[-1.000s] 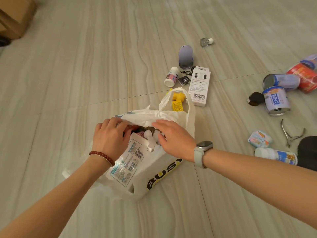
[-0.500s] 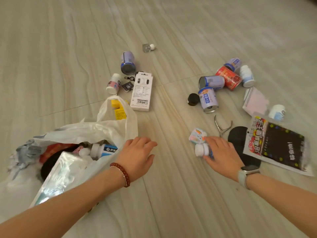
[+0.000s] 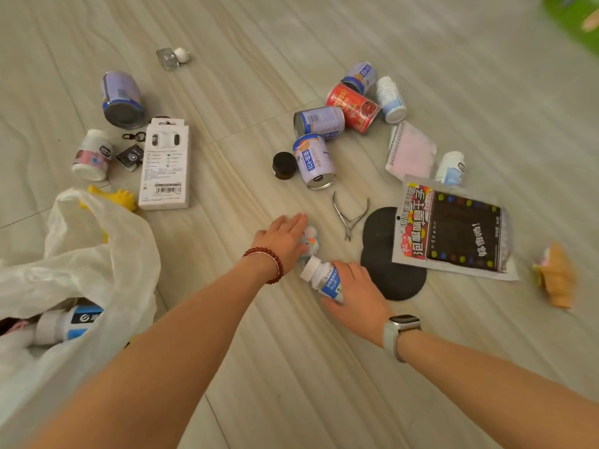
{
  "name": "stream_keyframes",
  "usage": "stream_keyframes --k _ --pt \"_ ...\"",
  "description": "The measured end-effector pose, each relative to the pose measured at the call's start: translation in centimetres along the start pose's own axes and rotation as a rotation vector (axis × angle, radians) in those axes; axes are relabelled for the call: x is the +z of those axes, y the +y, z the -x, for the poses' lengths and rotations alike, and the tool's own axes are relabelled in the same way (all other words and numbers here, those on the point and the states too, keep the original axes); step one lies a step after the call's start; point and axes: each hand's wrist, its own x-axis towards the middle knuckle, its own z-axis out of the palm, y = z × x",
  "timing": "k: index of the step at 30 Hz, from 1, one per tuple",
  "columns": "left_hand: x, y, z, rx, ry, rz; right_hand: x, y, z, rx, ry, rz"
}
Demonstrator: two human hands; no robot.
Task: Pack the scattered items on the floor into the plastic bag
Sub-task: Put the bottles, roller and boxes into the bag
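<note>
Both hands down at centre frame, each working its own item so one trip feeds the bag [image 3: 97,254]. The right hand [image 3: 356,296] wraps a white bottle [image 3: 322,280], cap tipped up-left, lifted for carrying by the look of it. The left hand [image 3: 285,241] reaches with fingers nearly straight onto a small pale toy [image 3: 309,244] just above the bottle; whether it grips yet, I cannot tell. The bag lies open at lower left, mouth facing the hands, a handy drop. Cans [image 3: 314,160], nippers [image 3: 350,215] and a snack packet [image 3: 453,228] wait at centre right.
</note>
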Motion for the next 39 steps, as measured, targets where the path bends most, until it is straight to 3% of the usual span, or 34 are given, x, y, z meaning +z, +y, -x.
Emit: stream_keyframes --k 3,6,11,18,22,28,35,39 --pt "0.7 0.1 -0.1 -0.007 0.078 -0.009 0.1 0.7 0.2 -0.027 0.001 -0.014" --pt "0.7 -0.1 1.6 0.0 0.123 0.13 -0.4 1.5 0.6 -0.057 0.008 -0.053" --pt "-1.5 -2.8 6.6 -0.018 0.118 0.234 -1.5 -0.3 0.3 0.019 0.089 -0.271" --pt "-8.5 -6.6 18.5 -0.086 0.395 0.326 -0.9 -10.8 -0.6 -0.189 0.039 -0.468" --pt "-10.6 -11.3 25.6 -0.245 0.572 0.31 0.1 -18.9 -0.4 -0.37 -0.079 -0.552" --pt "-9.5 -18.8 32.8 -0.555 0.62 0.286 2.4 -28.7 -0.1 -0.564 -0.251 -0.335" --pt "-5.9 -23.3 35.0 -0.688 0.603 0.217 5.3 -32.9 0.5 -0.678 -0.329 -0.008" --pt "-5.5 -24.2 34.6 -0.667 0.687 0.292 6.0 -35.2 0.9 -0.754 -0.305 0.063"
